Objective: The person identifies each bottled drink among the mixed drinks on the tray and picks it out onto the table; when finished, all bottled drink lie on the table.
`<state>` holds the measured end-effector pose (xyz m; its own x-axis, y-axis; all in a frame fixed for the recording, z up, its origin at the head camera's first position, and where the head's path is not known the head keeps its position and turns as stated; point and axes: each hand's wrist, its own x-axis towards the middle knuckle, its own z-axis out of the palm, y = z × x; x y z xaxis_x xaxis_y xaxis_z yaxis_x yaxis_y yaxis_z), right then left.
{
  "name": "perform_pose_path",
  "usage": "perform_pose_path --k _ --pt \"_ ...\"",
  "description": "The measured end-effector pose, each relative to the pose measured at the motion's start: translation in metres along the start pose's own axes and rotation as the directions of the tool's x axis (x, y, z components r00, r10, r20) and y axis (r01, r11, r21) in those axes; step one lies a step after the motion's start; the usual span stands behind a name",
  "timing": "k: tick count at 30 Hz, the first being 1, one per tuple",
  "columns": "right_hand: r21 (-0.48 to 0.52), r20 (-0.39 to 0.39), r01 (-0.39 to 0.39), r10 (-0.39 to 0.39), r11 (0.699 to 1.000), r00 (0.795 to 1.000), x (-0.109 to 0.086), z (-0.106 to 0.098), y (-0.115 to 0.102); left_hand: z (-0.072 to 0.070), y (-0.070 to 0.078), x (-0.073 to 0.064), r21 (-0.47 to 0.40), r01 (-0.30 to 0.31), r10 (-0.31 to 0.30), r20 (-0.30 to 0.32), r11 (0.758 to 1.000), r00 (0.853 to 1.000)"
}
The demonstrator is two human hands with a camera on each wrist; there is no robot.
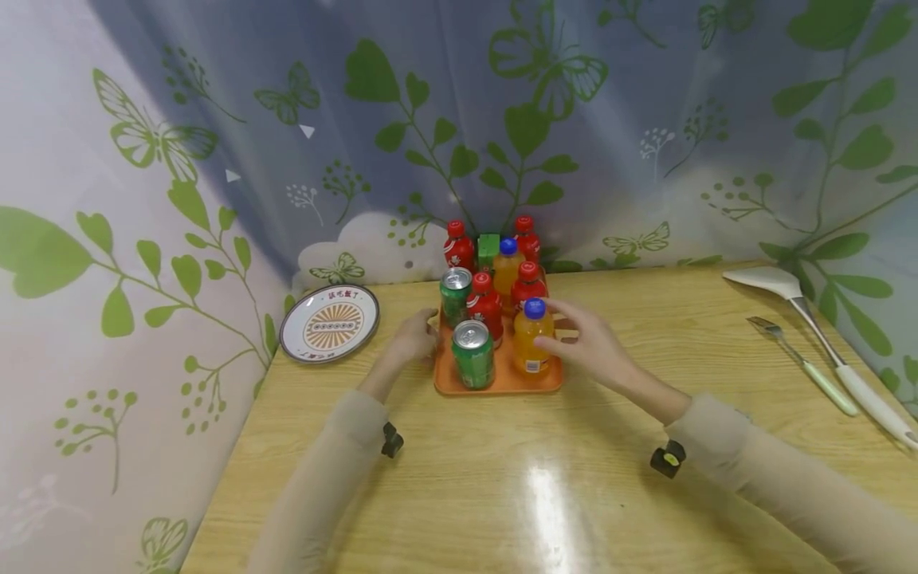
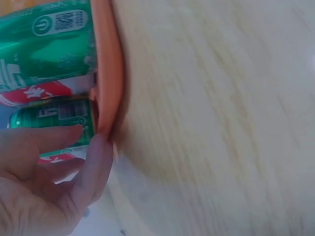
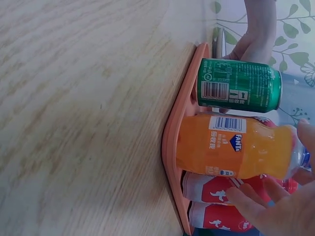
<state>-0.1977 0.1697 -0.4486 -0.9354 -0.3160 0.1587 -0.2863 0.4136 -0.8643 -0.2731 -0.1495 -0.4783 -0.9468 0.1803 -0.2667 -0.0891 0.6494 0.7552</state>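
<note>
An orange tray (image 1: pixel 502 388) on the table carries several drinks. My left hand (image 1: pixel 414 339) grips its left rim, and in the left wrist view the fingertips (image 2: pixel 101 145) sit right at that rim beside the green cans. My right hand (image 1: pixel 595 347) is around the upper part of an orange Fanta bottle (image 3: pixel 206 145) with a blue cap, at the tray's front right corner. That bottle stands upright. To its left is a green soda can (image 1: pixel 473 363). Behind are a second green can (image 1: pixel 455 299), a red bottle (image 1: pixel 485 307) and another orange bottle (image 1: pixel 506 279).
A white plate (image 1: pixel 294 327) with an orange pattern lies left of the tray. On the right are a fork (image 1: pixel 803 363) with a pale green handle and a white-ended spatula (image 1: pixel 817 319). A patterned curtain (image 1: pixel 459 119) hangs behind the wooden table (image 1: pixel 466 470).
</note>
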Motion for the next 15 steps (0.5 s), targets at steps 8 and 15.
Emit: perform_pose_path --k 8,15 --pt "-0.028 -0.009 -0.012 0.012 1.000 1.000 0.002 0.008 0.004 0.004 -0.002 0.006 0.053 0.016 -0.017 0.019 0.998 1.000" --pt "-0.067 -0.029 -0.005 0.003 0.998 1.000 0.004 0.012 0.005 0.006 -0.002 0.010 0.036 0.058 -0.059 0.014 0.998 0.998"
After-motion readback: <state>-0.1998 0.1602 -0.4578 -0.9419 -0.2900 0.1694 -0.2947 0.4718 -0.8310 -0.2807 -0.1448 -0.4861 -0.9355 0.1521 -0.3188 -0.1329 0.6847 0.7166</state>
